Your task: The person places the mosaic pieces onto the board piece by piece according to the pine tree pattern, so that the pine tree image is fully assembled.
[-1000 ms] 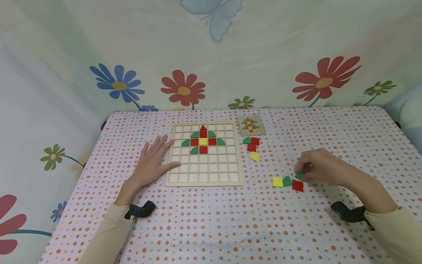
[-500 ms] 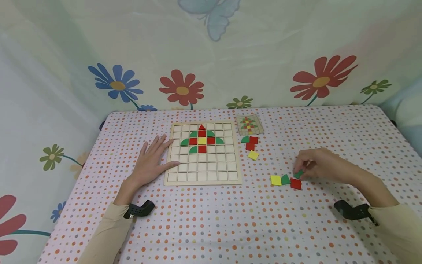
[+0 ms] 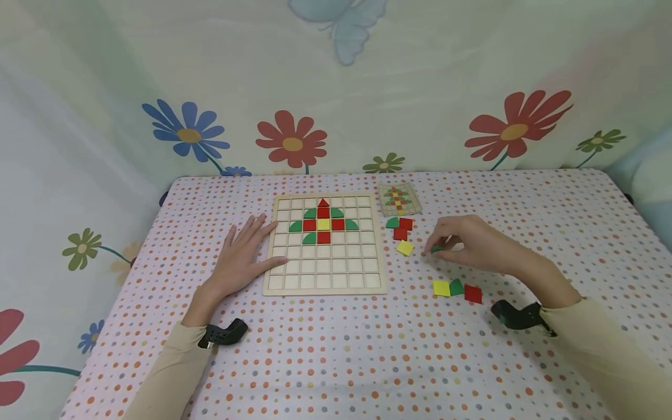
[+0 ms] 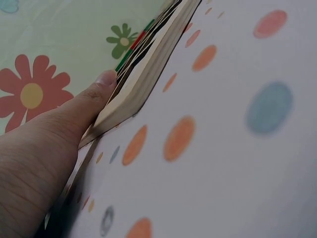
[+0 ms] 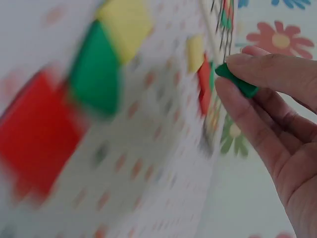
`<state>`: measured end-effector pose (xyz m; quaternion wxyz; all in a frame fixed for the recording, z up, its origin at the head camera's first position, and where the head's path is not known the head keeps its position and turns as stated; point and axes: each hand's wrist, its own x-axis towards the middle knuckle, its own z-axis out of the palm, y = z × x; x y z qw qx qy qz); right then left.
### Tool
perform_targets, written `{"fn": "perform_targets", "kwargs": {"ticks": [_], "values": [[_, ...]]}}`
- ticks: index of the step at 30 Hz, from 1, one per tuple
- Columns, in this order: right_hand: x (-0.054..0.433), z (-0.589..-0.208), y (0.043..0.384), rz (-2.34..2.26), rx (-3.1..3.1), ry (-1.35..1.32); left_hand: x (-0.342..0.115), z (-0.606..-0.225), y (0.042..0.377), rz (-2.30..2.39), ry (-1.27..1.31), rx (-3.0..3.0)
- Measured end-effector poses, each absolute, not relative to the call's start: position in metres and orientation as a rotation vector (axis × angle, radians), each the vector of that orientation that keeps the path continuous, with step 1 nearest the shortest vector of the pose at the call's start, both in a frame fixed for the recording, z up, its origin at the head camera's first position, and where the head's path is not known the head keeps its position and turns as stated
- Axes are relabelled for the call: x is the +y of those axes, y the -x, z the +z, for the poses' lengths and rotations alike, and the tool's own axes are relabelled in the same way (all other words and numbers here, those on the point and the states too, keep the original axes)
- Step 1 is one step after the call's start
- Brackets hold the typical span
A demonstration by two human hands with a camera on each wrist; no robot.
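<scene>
the right hand [image 3: 475, 242] has its grip pinched on a green piece [image 5: 237, 81], thumb and fingers meeting on it above the dotted counter [image 3: 336, 361], just right of the far yellow square [image 3: 405, 248]. beyond that square, two red squares [image 3: 401, 234] lie together with a far green quarter [image 3: 392, 223] just beside them. farther still, a card [image 3: 400, 199] printed with a tree pattern lies just right of the board [image 3: 324, 292]. on the near side of the right hand, a row runs left to right: near yellow square [image 3: 441, 288], near green quarter [image 3: 457, 287], near red square [image 3: 473, 294]. the left hand [image 3: 238, 262] has a released grip, fingers straight and spread, index finger and thumb touching the board's left edge. on the board sits a cluster [image 3: 323, 224] of red, green and yellow pieces, with a red triangle [image 3: 323, 203] at its far tip.
</scene>
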<state>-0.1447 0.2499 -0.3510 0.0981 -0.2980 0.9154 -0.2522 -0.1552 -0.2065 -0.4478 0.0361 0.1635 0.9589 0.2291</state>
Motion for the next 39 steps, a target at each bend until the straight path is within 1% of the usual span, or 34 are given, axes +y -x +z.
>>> {"fn": "perform_targets", "kwargs": {"ticks": [8,13,20,28,39], "values": [[0.172,-0.343,0.182,-0.771,2.594,1.053,-0.207,-0.450,0.157,0.693,-0.515,2.961],[0.142,-0.345,0.192,-0.748,2.534,1.128,-0.208,-0.452,0.157,0.677,-0.519,2.978],[0.127,-0.357,0.194,-0.650,2.545,1.155,-0.206,-0.451,0.157,0.679,-0.518,2.975],[0.117,-0.365,0.199,-0.871,2.645,1.090,-0.208,-0.449,0.156,0.669,-0.490,2.971],[0.101,-0.380,0.198,-0.995,2.604,0.893,-0.206,-0.451,0.156,0.681,-0.491,2.964]]}}
